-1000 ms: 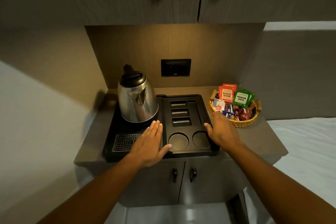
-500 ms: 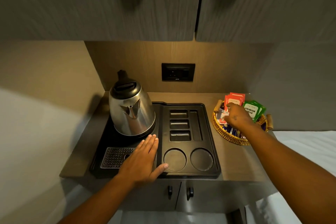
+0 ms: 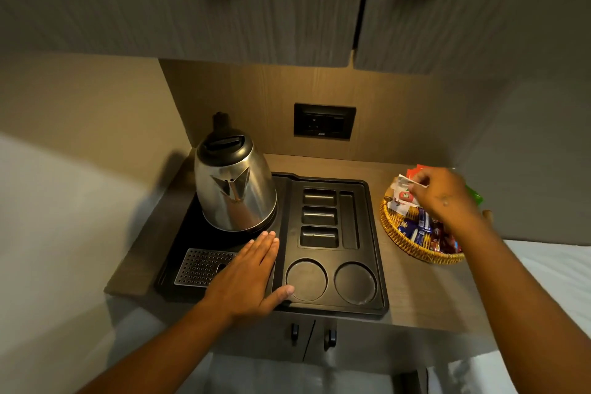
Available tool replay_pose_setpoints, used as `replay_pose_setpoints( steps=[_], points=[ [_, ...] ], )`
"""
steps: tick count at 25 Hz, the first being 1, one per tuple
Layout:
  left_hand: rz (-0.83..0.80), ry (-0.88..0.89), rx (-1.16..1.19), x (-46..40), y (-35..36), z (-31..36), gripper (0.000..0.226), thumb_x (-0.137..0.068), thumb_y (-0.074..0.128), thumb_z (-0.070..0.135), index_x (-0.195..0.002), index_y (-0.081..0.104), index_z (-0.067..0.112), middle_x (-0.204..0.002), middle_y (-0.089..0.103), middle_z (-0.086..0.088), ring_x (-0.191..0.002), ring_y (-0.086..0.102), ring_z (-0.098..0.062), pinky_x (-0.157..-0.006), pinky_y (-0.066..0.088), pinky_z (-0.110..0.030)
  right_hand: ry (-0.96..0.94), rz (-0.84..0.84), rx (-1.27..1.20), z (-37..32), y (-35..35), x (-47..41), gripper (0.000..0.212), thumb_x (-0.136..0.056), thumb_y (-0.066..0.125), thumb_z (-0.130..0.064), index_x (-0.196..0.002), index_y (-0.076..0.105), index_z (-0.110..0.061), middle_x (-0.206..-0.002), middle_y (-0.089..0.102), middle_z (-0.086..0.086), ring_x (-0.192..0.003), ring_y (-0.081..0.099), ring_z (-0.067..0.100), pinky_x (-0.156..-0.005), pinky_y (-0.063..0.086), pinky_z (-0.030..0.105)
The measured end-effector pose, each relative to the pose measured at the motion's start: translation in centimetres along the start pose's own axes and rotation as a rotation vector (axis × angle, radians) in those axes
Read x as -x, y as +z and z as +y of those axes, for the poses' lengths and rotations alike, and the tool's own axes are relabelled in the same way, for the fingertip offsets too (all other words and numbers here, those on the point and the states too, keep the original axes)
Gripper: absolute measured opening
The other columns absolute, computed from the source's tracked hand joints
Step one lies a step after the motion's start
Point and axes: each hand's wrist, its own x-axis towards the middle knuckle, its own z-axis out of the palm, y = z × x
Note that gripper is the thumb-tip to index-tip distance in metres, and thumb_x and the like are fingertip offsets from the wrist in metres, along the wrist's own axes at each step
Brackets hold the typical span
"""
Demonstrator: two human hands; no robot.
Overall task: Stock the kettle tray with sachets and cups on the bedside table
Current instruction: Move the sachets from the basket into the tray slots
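Note:
A black kettle tray (image 3: 374, 243) lies on the wooden bedside table (image 3: 425, 294). A steel kettle (image 3: 235, 189) stands on its left half. Three rectangular slots (image 3: 319, 217), a long narrow slot, and two round cup wells (image 3: 331, 281) on the right half hold nothing. My left hand (image 3: 248, 277) rests flat on the tray's front, fingers together. A wicker basket (image 3: 412, 243) of sachets sits at the right. My right hand (image 3: 443, 197) is over the basket, fingers pinched on a white sachet (image 3: 404, 190). No cups are in view.
Overhead cabinet doors (image 3: 224, 3) hang low above the table. A black wall socket (image 3: 324, 121) is on the back panel. Two small cabinet handles (image 3: 311, 333) sit under the table's front edge. White bedding (image 3: 550, 281) lies to the right.
My right hand left the tray's right edge, reached into the basket and has pinched a white sachet. My left hand stayed flat on the tray. The view has moved closer.

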Motion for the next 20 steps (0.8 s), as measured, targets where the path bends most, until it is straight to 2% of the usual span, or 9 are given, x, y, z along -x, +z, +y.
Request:
replay_pose_setpoints(
  steps=[2, 4, 7, 9, 12, 14, 16, 18, 20],
  points=[
    [0.004, 0.005, 0.004, 0.1, -0.1, 0.0, 0.094, -0.087, 0.014, 0.081, -0.154, -0.008, 0.019, -0.159, -0.016, 0.004, -0.142, -0.026, -0.006, -0.113, -0.015, -0.027, -0.128, -0.048, -0.082, -3.2, 1.4, 1.8, 0.017, -0.084, 0.065, -0.025, -0.071, 0.059, -0.034, -0.075, 0.062, -0.011, -0.069, 0.056, 0.007, -0.059, 0.043, 0.029],
    [0.001, 0.007, 0.004, 0.1, -0.2, -0.1, 0.094, -0.088, 0.015, 0.081, -0.154, -0.007, 0.018, -0.16, -0.015, 0.003, -0.143, -0.024, -0.007, -0.115, -0.013, -0.029, -0.233, -0.231, -0.12, -6.7, 4.8, 3.9, 0.013, -0.085, 0.063, -0.025, -0.077, 0.06, -0.035, -0.079, 0.063, -0.011, -0.074, 0.058, 0.006, -0.062, 0.044, 0.024],
    [0.003, 0.003, 0.006, 0.0, -0.3, 0.1, 0.094, -0.087, 0.014, 0.081, -0.154, -0.007, 0.018, -0.16, -0.014, 0.003, -0.143, -0.023, -0.008, -0.115, -0.011, -0.03, -0.335, -0.415, -0.005, -9.5, 9.7, 6.0, 0.004, -0.086, 0.062, -0.027, -0.088, 0.065, -0.027, -0.087, 0.067, -0.003, -0.082, 0.062, 0.014, -0.074, 0.054, 0.038],
    [-0.003, 0.0, 0.004, -0.1, -0.2, 0.0, 0.094, -0.087, 0.013, 0.082, -0.154, -0.008, 0.02, -0.16, -0.016, 0.003, -0.143, -0.024, -0.008, -0.116, -0.011, -0.031, -0.295, -0.488, 0.01, -9.3, 11.1, 5.9, 0.008, -0.086, 0.064, -0.029, -0.092, 0.066, -0.025, -0.088, 0.068, -0.003, -0.083, 0.063, 0.015, -0.077, 0.055, 0.041],
    [-0.007, -0.005, 0.014, -0.2, -0.1, 0.1, 0.092, -0.086, 0.01, 0.083, -0.151, -0.013, 0.022, -0.159, -0.019, 0.004, -0.143, -0.025, -0.008, -0.117, -0.01, -0.033, -0.223, -0.384, -0.113, -7.0, 9.0, 3.3, 0.029, -0.081, 0.07, -0.034, -0.108, 0.062, -0.027, -0.093, 0.062, -0.011, -0.086, 0.059, 0.008, -0.075, 0.051, 0.029],
    [-0.008, -0.006, 0.026, -0.1, 0.0, 0.1, 0.092, -0.085, 0.009, 0.083, -0.15, -0.016, 0.024, -0.158, -0.021, 0.005, -0.142, -0.025, -0.008, -0.118, -0.008, -0.034, -0.17, -0.16, -0.115, -3.9, 5.8, 0.2, 0.034, -0.082, 0.07, -0.031, -0.113, 0.061, -0.024, -0.099, 0.064, -0.007, -0.087, 0.058, 0.011, -0.075, 0.05, 0.032],
    [-0.007, -0.011, 0.034, -0.1, 0.0, 0.1, 0.092, -0.084, 0.009, 0.084, -0.149, -0.017, 0.025, -0.156, -0.024, 0.007, -0.141, -0.028, -0.007, -0.118, -0.009, -0.034, -0.092, -0.006, 0.02, -0.1, 2.8, -2.9, 0.036, -0.081, 0.07, -0.026, -0.115, 0.061, -0.018, -0.106, 0.067, 0.006, -0.093, 0.061, 0.023, -0.078, 0.052, 0.039],
    [-0.007, -0.015, 0.025, -0.1, -0.1, 0.0, 0.092, -0.084, 0.009, 0.084, -0.149, -0.017, 0.025, -0.154, -0.027, 0.009, -0.139, -0.031, -0.005, -0.115, -0.015, -0.033, -0.031, -0.039, 0.251, 3.0, 1.3, -5.1, 0.055, -0.073, 0.079, -0.029, -0.122, 0.058, -0.015, -0.115, 0.063, 0.013, -0.101, 0.059, 0.032, -0.082, 0.05, 0.043],
    [-0.011, -0.02, 0.012, -0.1, 0.0, 0.0, 0.092, -0.085, 0.009, 0.084, -0.15, -0.017, 0.025, -0.154, -0.028, 0.009, -0.139, -0.032, -0.004, -0.112, -0.019, -0.032, -0.03, -0.169, 0.425, 4.5, 1.4, -6.2, 0.073, -0.065, 0.085, -0.035, -0.128, 0.052, -0.016, -0.12, 0.059, 0.014, -0.107, 0.056, 0.033, -0.085, 0.049, 0.045]
  ],
)
